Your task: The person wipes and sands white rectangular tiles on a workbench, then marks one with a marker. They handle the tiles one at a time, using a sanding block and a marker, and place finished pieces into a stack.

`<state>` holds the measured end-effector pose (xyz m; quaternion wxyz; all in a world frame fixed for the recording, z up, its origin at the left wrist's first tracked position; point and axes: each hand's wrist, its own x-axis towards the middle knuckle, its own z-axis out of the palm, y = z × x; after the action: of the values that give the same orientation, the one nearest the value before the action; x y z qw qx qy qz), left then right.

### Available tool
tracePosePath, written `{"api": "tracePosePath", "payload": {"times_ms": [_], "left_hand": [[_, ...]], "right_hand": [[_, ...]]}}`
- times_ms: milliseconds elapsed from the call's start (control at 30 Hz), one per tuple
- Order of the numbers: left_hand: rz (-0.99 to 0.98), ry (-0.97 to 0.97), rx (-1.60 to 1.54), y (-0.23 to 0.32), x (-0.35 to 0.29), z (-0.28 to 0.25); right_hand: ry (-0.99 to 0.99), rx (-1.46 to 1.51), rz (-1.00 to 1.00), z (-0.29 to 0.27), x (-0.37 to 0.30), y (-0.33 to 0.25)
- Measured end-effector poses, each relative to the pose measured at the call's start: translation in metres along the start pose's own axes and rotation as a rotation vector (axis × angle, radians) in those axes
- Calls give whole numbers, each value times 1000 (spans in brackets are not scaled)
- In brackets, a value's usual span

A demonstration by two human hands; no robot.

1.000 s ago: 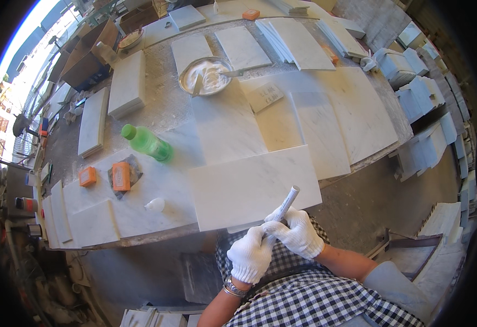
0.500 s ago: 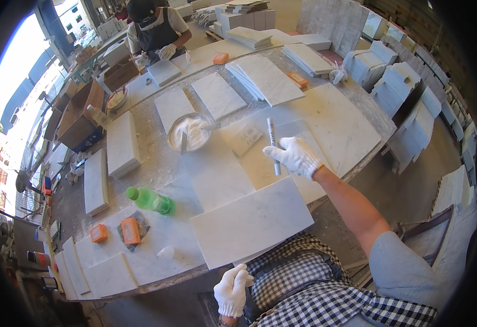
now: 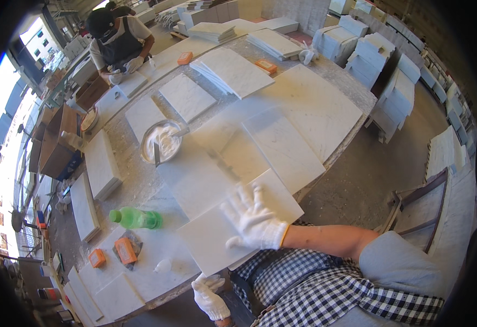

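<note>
My right hand (image 3: pixel 253 218), in a white knit glove, is spread open with its palm down on a pale marble tile (image 3: pixel 205 240) at the table's near edge. Nothing shows between its fingers. My left hand (image 3: pixel 210 297), gloved too, is just below the tile's near-left corner; its fingers look loosely apart and it holds nothing that I can see. Whether it touches the tile I cannot tell. Beyond this tile lie another marble slab (image 3: pixel 192 182) and, to its right, a thin tile (image 3: pixel 284 147). The area between them is blurred.
A metal bowl of white paste (image 3: pixel 162 143) with tools in it stands mid-table. Left of my hands are a green bottle (image 3: pixel 137 219), orange boxes (image 3: pixel 125 249) and a small white bottle (image 3: pixel 163 266). Tile stacks (image 3: pixel 103 163) line the table. A co-worker (image 3: pixel 119 46) works at the far left.
My right hand held a white marker above the table; now it lies spread on the near tile and the marker is out of sight. My left hand's fingers have loosened. The view has shifted.
</note>
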<state>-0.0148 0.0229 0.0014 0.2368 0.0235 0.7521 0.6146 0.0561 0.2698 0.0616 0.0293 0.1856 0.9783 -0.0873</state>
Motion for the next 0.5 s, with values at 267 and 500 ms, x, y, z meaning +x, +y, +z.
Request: {"api": "tracePosePath", "payload": {"times_ms": [267, 500], "left_hand": [[-182, 67, -209, 11, 3, 5], [-264, -97, -239, 0, -10, -9]], "right_hand": [[-199, 93, -573, 6, 35, -73], [155, 140, 406, -7, 10, 98]]}}
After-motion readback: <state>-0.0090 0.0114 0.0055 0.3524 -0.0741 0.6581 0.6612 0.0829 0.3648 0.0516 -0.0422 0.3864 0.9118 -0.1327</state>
